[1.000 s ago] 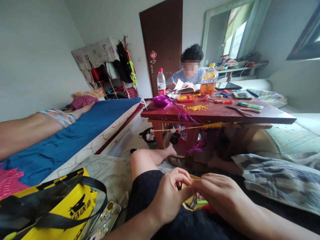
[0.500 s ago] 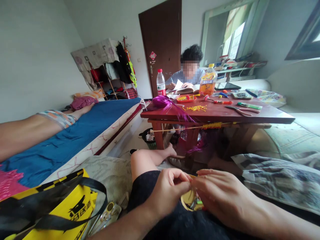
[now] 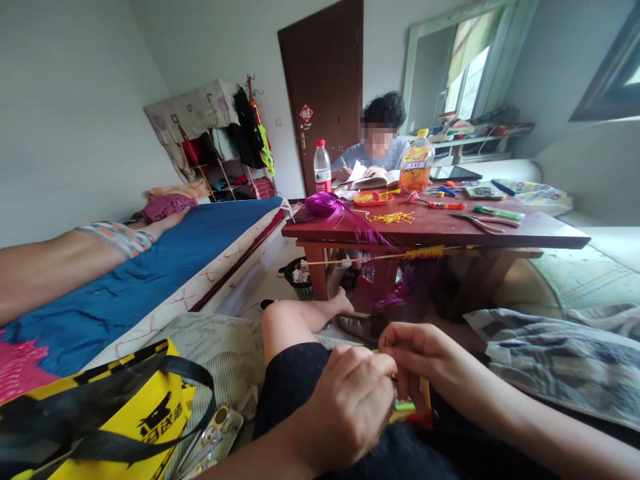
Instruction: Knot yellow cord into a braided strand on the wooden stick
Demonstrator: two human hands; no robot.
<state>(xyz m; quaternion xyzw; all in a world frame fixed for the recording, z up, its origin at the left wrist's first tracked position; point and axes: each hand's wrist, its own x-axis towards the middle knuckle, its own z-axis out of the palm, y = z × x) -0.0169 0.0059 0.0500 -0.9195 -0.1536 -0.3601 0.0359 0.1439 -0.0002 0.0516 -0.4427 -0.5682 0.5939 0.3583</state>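
Yellow container (image 3: 427, 395), one, two hands (image 3: 350, 403) (image 3: 423, 353)

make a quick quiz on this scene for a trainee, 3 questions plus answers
1. True or false: the iced tea bottle has a yellow cap.

2. What trails over the near edge of the red table?
A) pliers
B) purple tinsel
C) tablet

3. Fill in: the yellow bag is nearer the person's ___ hand.

Key: 1. True. 2. B. 3. Left hand.
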